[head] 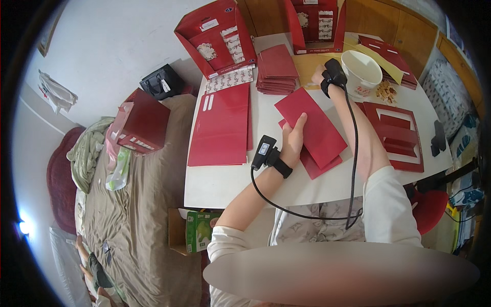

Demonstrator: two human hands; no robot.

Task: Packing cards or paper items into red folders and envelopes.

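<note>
My left hand (pixel 293 142) grips red paper envelopes (pixel 312 124), thumb on top, above the near middle of the white table. Two of them show, fanned apart, the lower one jutting out below. My right hand (pixel 318 75) reaches to the back of the table, over yellow-brown paper (pixel 305 67). Its fingers are mostly hidden behind the black wrist-strap device, so I cannot see whether they hold anything. Left of that hand stands a neat stack of red envelopes (pixel 277 69). A white paper tub (pixel 361 73) stands just right of it.
Large red folded card sheets (pixel 220 126) lie on the table's left side. Two red display boxes (pixel 216 38) stand at the back. A die-cut red card tray (pixel 399 138) lies right, near small tan scraps (pixel 386 92). Left is a bed (pixel 134 215) with a person's legs at its foot.
</note>
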